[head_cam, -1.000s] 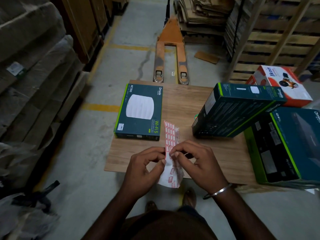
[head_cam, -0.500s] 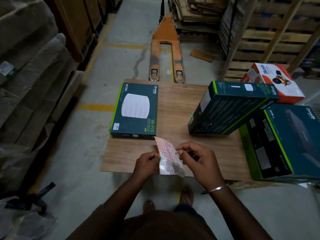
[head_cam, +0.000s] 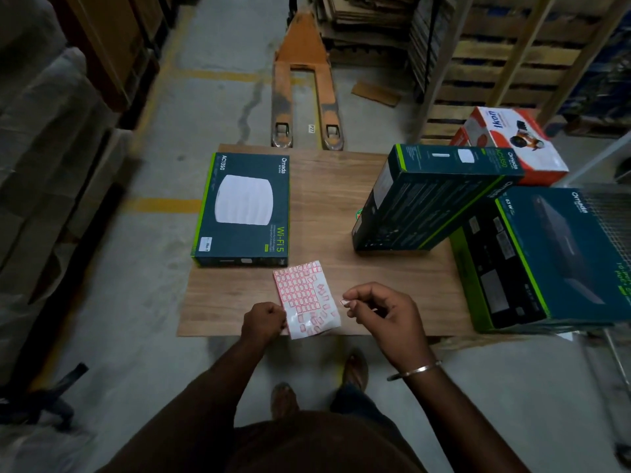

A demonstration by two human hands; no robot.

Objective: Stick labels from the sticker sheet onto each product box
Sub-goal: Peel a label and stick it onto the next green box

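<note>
A: Head view first; what do the hands hold?

B: The left hand (head_cam: 264, 320) grips the near-left corner of the sticker sheet (head_cam: 305, 298), fingers curled round its edge; the sheet lies over the table (head_cam: 392, 281) edge. The right hand (head_cam: 382, 314) sits just right of the sheet, thumb and forefinger pinching 1 small label (head_cam: 344, 302); its other fingers are loosely curled.

A: And the boxes?

B: 1 flat Wi-Fi box (head_cam: 244, 209) lies just beyond the left fingers, a small white sticker at its near-left corner; a tilted dark box (head_cam: 430, 199) leans beyond the right fingers onto a large teal box (head_cam: 553, 257); a red and white box (head_cam: 512, 145) sits farthest back.

A: Anything past the table?

B: An orange pallet jack (head_cam: 304, 83) on the floor.
</note>
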